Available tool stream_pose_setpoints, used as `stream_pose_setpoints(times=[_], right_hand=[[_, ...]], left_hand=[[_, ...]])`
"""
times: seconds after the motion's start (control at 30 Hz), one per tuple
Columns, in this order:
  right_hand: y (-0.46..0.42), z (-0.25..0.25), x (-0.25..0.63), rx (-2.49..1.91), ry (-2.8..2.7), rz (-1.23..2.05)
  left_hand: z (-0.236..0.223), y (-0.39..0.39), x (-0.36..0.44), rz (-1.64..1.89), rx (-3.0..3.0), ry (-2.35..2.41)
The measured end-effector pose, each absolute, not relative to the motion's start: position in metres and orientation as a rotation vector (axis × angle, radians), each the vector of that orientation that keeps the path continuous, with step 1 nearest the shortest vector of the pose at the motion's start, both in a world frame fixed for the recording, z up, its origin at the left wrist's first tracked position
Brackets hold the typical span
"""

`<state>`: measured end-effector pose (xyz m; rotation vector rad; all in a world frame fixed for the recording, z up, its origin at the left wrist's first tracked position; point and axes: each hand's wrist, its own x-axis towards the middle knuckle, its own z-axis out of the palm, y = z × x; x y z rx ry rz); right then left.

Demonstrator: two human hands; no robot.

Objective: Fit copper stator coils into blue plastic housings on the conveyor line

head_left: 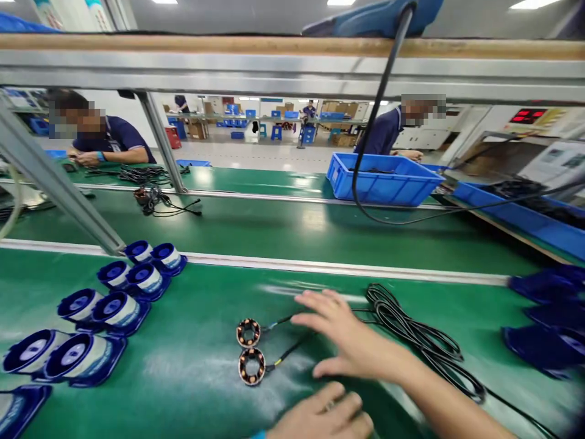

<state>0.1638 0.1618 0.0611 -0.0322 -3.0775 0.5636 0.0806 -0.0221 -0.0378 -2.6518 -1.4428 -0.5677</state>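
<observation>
Two small round stators with copper windings, one just behind the other, lie on the green mat. Black leads run from them to the right. My right hand reaches in from the lower right, fingers stretched out flat over those leads, its fingertips a short way right of the stators. It holds nothing that I can see. My left hand rests low at the bottom edge, fingers extended to the right and lying flat on the mat. A bundle of black cable lies just right of my right hand.
Rows of blue-and-white wound bobbins stand at the left. Blurred dark blue parts sit at the right edge. Beyond a metal rail runs a green belt with a blue bin. Two people work on the far side.
</observation>
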Motion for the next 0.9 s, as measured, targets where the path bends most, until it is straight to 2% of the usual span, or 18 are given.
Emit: stream_pose_setpoints(times=[0.03, 0.13, 0.23, 0.33, 0.5, 0.6, 0.8, 0.83, 0.9], right_hand=[[0.182, 0.062, 0.188, -0.226, -3.084, 0.489], [0.236, 0.049, 0.261, -0.798, -3.073, 0.339], [0.265, 0.025, 0.314, -1.136, -3.048, 0.431], [0.265, 0.003, 0.341, -1.186, -2.913, 0.475], [0.241, -0.005, 0.381, -1.27, -2.804, 0.336], [0.228, 0.021, 0.414, -1.426, -2.709, 0.051], [0.209, 0.081, 0.445, -1.491, -2.331, -0.845], [0.207, 0.081, 0.441, -1.424, -2.313, -0.867], [0.201, 0.071, 0.425, -1.174, -2.41, -0.669]], left_hand=[[-0.028, -0.038, 0.062, -0.634, -2.519, -1.442], [-0.002, -0.079, 0.0, -0.603, -2.081, -1.927], [0.006, -0.101, -0.04, -0.446, -1.87, -2.214], [-0.006, -0.106, -0.046, -0.397, -1.914, -2.312], [-0.017, -0.097, -0.033, -0.599, -1.949, -2.427], [-0.01, -0.08, -0.028, -0.636, -2.121, -2.364], [-0.007, -0.032, -0.007, -0.662, -2.386, -2.202], [-0.008, -0.027, -0.003, -0.663, -2.417, -2.193], [-0.007, -0.02, 0.003, -0.639, -2.475, -2.194]])
